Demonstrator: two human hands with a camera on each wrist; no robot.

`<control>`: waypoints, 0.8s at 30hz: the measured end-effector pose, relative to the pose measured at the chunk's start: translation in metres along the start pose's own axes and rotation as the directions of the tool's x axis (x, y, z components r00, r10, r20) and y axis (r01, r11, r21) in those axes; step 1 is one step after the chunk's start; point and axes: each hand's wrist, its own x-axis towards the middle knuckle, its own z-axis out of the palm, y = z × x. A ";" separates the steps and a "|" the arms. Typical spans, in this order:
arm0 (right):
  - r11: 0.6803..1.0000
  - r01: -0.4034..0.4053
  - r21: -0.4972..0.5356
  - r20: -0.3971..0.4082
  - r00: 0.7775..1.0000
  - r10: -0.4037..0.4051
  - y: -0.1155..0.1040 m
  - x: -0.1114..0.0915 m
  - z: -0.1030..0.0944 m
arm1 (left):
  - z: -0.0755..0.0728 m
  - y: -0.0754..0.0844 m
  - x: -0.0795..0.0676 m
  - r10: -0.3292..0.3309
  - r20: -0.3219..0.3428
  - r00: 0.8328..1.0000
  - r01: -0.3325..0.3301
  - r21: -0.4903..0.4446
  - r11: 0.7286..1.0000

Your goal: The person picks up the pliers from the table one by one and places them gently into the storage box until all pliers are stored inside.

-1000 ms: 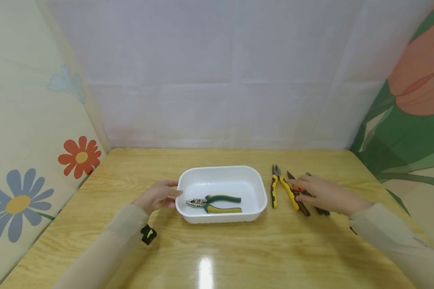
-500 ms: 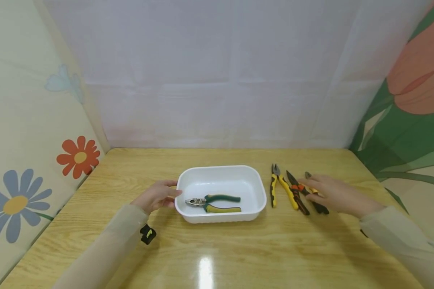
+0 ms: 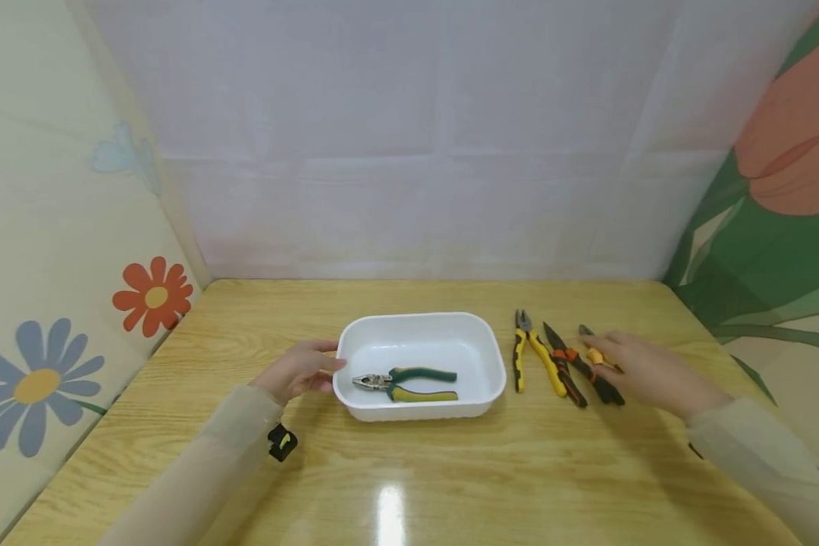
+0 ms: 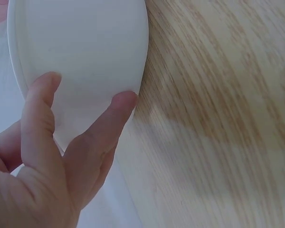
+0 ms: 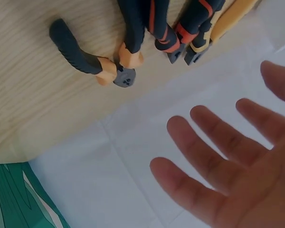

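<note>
My left hand [image 3: 300, 371] holds the left end of a white plastic tray [image 3: 419, 412], its thumb over the rim. The left wrist view shows that hand [image 4: 42, 175] with fingertips against the tray's wall [image 4: 85, 52]. Inside the tray lie pliers [image 3: 423, 374] with green and yellow-green handles, jaws to the left. My right hand [image 3: 644, 371] hovers over pliers with black handles and light orange collars [image 3: 609, 392], partly covering them. In the right wrist view its fingers [image 5: 180, 187] are spread and apart from those pliers [image 5: 131, 57].
Between the tray and my right hand lie yellow-and-black pliers [image 3: 547, 362] and a black-and-red pair of pliers [image 3: 573, 390], side by side on the wooden table [image 3: 491, 485]. A white cloth backdrop [image 3: 409, 189] rises behind the table. Flowered cloths hang at both sides.
My right hand has moved to the right, from over the black-and-red pliers to over the pliers with light orange collars. My left hand has stayed on the tray.
</note>
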 end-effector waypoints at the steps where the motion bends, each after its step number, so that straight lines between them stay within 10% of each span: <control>1: 1.000 -0.025 0.009 0.008 1.000 0.025 0.001 -0.001 0.000 | 0.000 0.000 0.001 -0.003 -0.004 1.000 0.003 -0.001 1.000; 24: 0.974 -0.196 0.109 -0.006 0.980 0.198 0.027 -0.005 0.024 | 0.000 -0.001 -0.001 0.007 -0.001 1.000 -0.007 -0.017 1.000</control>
